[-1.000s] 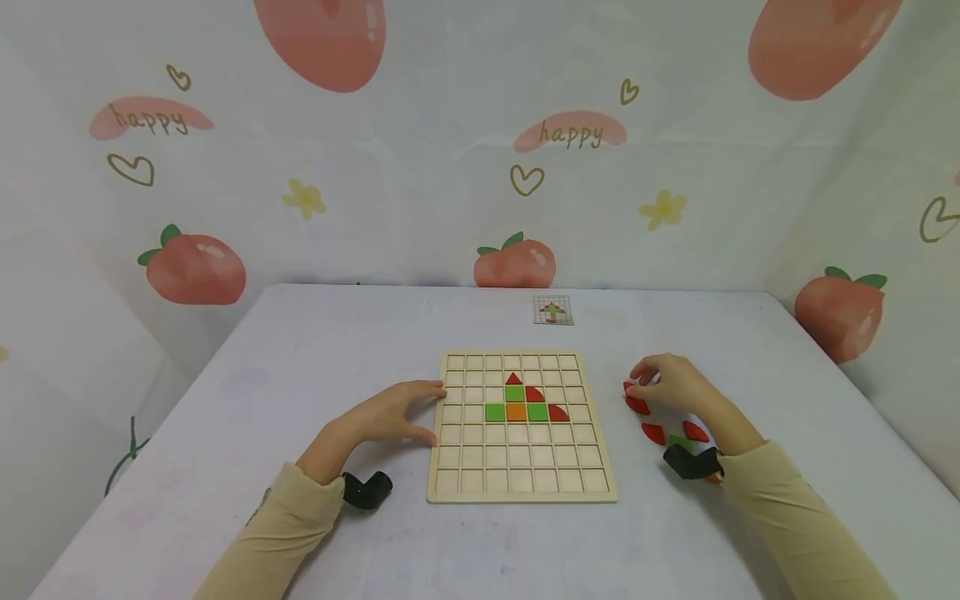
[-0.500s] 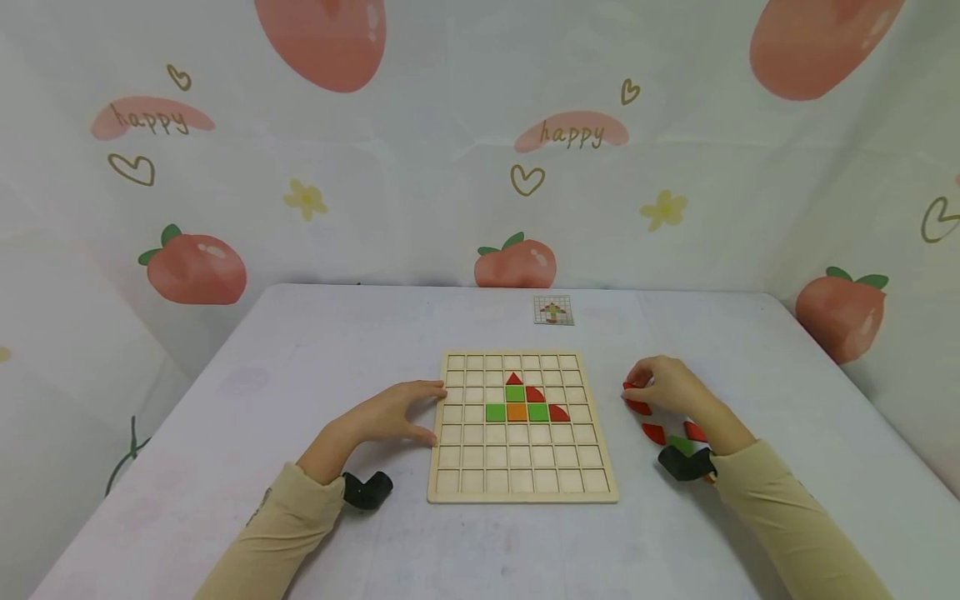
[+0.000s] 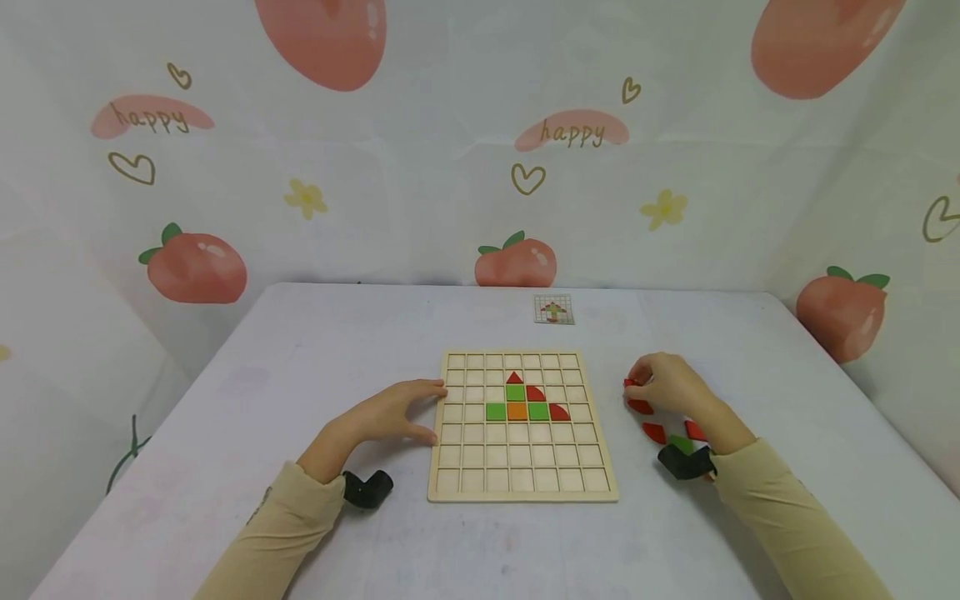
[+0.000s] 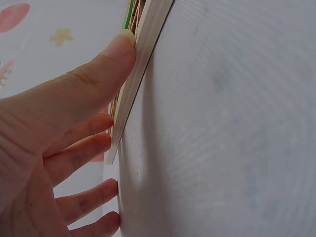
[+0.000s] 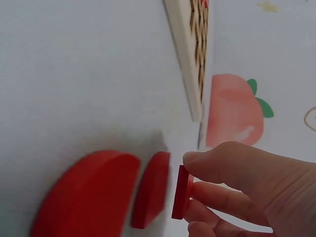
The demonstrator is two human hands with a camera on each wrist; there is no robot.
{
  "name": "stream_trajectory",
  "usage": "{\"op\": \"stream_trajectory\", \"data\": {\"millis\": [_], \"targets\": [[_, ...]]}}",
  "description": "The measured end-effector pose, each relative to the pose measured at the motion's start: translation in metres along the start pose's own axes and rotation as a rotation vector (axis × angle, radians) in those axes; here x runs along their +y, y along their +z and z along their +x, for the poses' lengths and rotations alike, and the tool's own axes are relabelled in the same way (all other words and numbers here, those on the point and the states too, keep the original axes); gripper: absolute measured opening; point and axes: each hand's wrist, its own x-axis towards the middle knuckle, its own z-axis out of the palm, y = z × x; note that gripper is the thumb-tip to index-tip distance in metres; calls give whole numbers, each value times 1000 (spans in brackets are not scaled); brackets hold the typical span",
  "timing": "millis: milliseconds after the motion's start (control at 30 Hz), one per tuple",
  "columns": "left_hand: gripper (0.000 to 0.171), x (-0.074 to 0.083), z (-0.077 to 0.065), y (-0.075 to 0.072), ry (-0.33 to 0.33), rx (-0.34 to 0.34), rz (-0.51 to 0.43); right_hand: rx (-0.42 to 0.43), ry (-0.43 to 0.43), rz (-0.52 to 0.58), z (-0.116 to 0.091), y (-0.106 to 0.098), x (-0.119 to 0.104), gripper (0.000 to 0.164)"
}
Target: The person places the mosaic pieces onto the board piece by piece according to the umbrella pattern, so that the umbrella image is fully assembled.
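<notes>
My left hand [image 3: 393,411] rests at the left edge of a square wooden grid board [image 3: 485,481], fingers and thumb spread and fairly straight. In the left wrist view the thumb [image 4: 94,74] lies on the board's rim. Red, green and orange pieces sit in the board's cells, among them an orange square [image 3: 517,411] and a red triangle [image 3: 513,378]. Right of the board, my right hand [image 3: 666,385] pinches a flat red puzzle piece [image 5: 181,192] between thumb and fingers, seen nearly edge-on. Two red pieces, one a rounded piece [image 5: 89,192], lie on the table close beside it.
Below the right hand lie more loose pieces, including a red one [image 3: 654,432] and a green one [image 3: 680,444]. A small pattern card [image 3: 554,309] lies behind the board. A printed cloth [image 3: 420,167] hangs beyond the table's back edge.
My right hand has shifted slightly, and its thumb and fingers have come together on a red piece and drawn it a little back. The left hand and the board stay put.
</notes>
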Motion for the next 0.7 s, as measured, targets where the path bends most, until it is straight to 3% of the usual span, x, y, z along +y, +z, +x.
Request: {"op": "stream_trajectory", "data": {"millis": [200, 700], "targets": [[68, 1, 0, -1, 1, -1, 9, 4, -9, 12, -1, -8, -12, 29], [69, 0, 0, 0, 7, 3, -2, 26, -226, 67, 2, 3, -56, 16]]}}
